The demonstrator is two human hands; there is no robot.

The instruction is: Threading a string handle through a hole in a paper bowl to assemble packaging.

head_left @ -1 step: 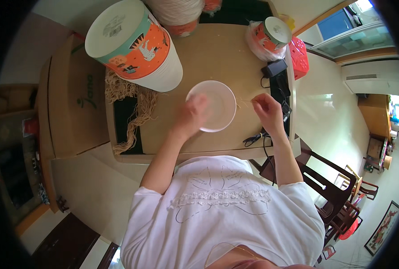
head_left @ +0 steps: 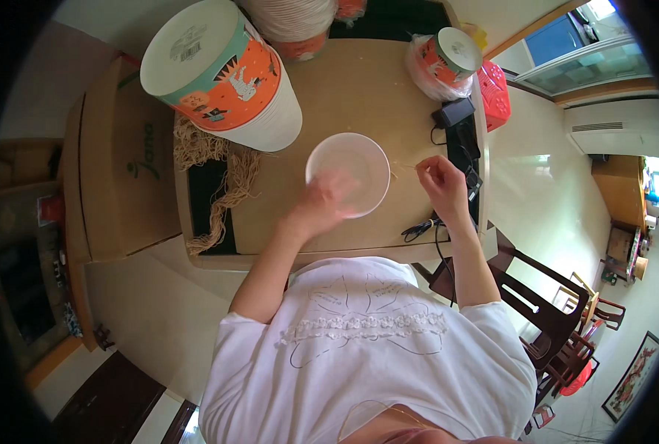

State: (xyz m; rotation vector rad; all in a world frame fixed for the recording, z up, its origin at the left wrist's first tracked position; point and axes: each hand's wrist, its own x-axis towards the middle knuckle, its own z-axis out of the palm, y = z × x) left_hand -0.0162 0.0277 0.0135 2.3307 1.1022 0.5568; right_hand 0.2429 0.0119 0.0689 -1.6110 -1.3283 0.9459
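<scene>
In the middle of the table stands a white paper bucket with its round opening facing up. My left hand is over the bucket's near left rim; its fingers are smeared by motion, so I cannot make out their pose or whether they touch the rim. To the right of the bucket, my right hand is closed, thumb and fingertips pinched on a thin tan string. That string runs left toward the bucket's right rim.
A tall stack of orange-and-white paper buckets stands at far left, beside a bundle of tan strings. Far right are a wrapped smaller stack, a black power adapter and a coiled cable. A cardboard box stands left.
My left hand has shifted slightly nearer to me and to the right along the rim. The bucket sits a touch further left. My right hand has barely moved.
</scene>
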